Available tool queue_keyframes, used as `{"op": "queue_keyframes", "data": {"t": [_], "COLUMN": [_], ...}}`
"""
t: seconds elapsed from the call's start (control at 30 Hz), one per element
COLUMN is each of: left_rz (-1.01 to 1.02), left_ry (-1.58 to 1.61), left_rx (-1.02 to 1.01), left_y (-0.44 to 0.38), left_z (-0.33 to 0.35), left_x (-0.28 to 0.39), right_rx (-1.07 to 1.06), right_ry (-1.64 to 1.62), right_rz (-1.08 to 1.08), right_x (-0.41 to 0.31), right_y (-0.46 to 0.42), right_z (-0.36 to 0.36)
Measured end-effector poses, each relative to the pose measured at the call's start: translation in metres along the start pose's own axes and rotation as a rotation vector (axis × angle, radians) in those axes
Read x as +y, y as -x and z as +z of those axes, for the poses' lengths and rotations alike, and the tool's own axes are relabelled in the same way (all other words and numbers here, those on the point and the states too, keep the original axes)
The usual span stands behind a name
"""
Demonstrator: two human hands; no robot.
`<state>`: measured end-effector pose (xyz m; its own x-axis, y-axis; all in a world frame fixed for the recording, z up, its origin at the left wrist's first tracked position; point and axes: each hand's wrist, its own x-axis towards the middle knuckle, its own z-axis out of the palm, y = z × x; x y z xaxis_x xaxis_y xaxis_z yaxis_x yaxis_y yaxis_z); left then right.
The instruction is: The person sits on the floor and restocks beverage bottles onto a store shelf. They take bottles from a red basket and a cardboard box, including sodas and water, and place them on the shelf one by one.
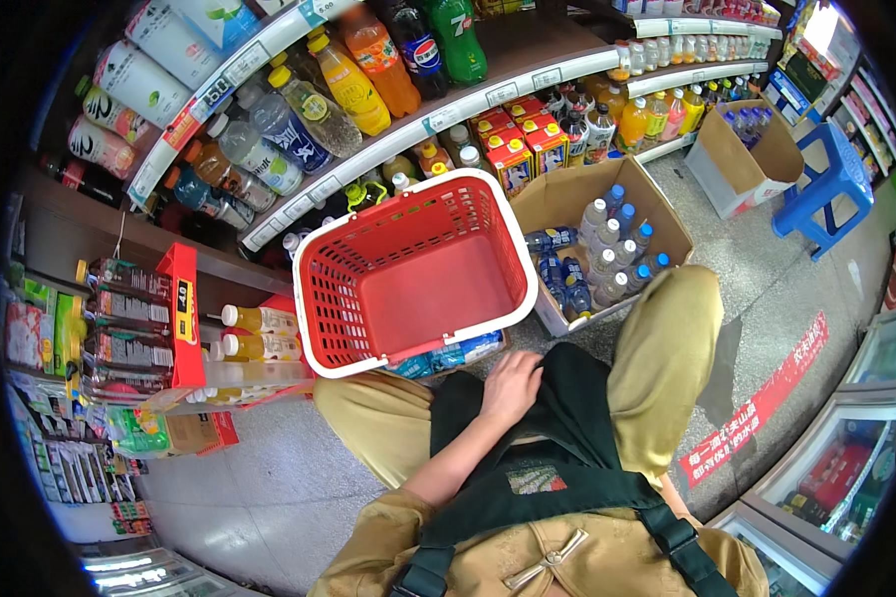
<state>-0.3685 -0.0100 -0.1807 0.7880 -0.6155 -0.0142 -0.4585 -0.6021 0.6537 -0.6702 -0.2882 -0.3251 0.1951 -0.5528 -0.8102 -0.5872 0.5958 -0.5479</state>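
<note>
My left hand (511, 384) rests on the dark apron (579, 384) between my bent knees, its fingers loosely curled and partly hidden. My right hand is out of view; only a bit of the right forearm shows beside my right leg. Just beyond the left hand, a red plastic shopping basket (440, 287) with a white rim sits above blue packs (448, 354), its red floor exposed. To its right, an open cardboard box (605, 186) contains several clear water bottles (605, 235), some with blue caps and some with white. A few blue-labelled bottles (564, 280) lie flat in it.
Drink shelves (485, 97) curve across the front. Bottled drinks in a red display (183, 328) stand at left. Another cardboard box (747, 160) and a blue plastic stool (829, 190) are at far right. Glass-topped freezers (829, 463) line the lower right. Red floor tape (758, 399) bears writing.
</note>
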Motion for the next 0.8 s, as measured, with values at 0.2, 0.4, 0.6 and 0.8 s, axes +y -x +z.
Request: {"op": "queue_keyframes", "data": {"t": [0.2, 0.4, 0.6, 0.8], "left_rz": [0.381, 0.451, 0.408, 0.209], "left_ry": [-0.094, -0.375, -0.482, -0.467], "left_rx": [0.284, -0.126, -0.472, -0.627], "left_y": [-0.107, -0.230, -0.315, -0.360], "left_z": [-0.065, -0.087, -0.061, -0.027], "left_x": [0.053, 0.046, 0.003, -0.007], "right_rx": [-0.012, -0.017, -0.002, 0.006], "right_ry": [0.077, 0.153, 0.234, 0.274], "right_rz": [0.044, 0.098, 0.142, 0.144], "right_x": [-0.038, -0.101, -0.161, -0.210], "right_y": [0.006, -0.050, -0.084, -0.113], "right_z": [0.002, 0.015, 0.008, 0.006]}}
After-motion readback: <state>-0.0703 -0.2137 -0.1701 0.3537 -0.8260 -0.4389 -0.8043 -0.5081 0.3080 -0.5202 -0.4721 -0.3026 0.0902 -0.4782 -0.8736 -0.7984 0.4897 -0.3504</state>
